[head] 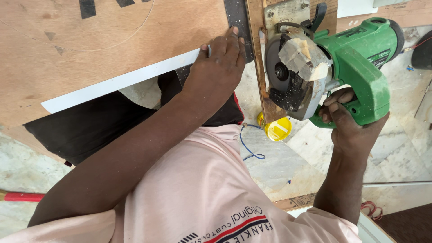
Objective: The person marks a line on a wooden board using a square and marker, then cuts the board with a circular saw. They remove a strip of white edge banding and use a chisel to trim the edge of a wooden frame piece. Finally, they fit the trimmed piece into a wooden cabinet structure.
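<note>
A person in a pale pink printed T-shirt (pixel 198 193) works a green-bodied handheld circular saw (pixel 355 67) along the right-hand edge of a large brown plywood sheet (pixel 112 40), seen from a camera worn on the head. The right hand (pixel 348 119) is closed around the saw's green handle, fingers curled under the grip, the forearm rising almost straight up from the lower frame to meet it. The saw sits to the right of the sheet, its round blade (pixel 280 71) and battered grey guard (pixel 302 58) facing left and lying just beside a narrow wooden strip (pixel 261 63) that runs up and away from the person. The left hand (pixel 216 67) lies flat, palm down and fingers spread forward, pressing on the plywood near its corner, where a white edge band (pixel 121 83) and a dark straight strip (pixel 237 20) meet; its arm crosses diagonally from the lower left. That hand is the nearer one to the board, the right the nearer to the blade, with the wooden strip standing between them. On the pale marble floor (pixel 405 153) below lie a small yellow round container (pixel 276 128), a loop of blue wire (pixel 249 146) and, far left, a red-handled tool (pixel 22 196).
</note>
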